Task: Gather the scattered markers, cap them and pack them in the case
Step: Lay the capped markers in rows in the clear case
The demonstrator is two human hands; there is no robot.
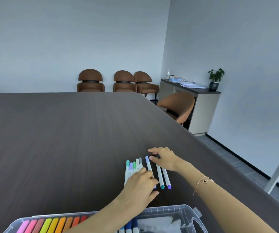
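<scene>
Nearest, at the bottom edge, a clear plastic case sits on the dark wood desk, cut off by the frame. Its left part holds a row of capped markers running pink through yellow and orange to red, about nine visible; the left forearm crosses over the row and hides any further ones. Right of the arm, three blue-toned markers show in the case, and beyond them something pale that is hard to make out. A handle sticks out at the case's right end.

Just past the case, loose markers lie side by side on the desk. The left hand rests with loosely bent fingers over a group of five, capped teal, lilac, green, white and grey; whether it grips any is not clear. Beside them lie three more markers, with blue, teal and purple ends. The right hand rests on their far ends, fingers spread and relaxed, the tips it covers hidden.

Further away stand four brown chairs and a sideboard carrying papers and one potted plant.
</scene>
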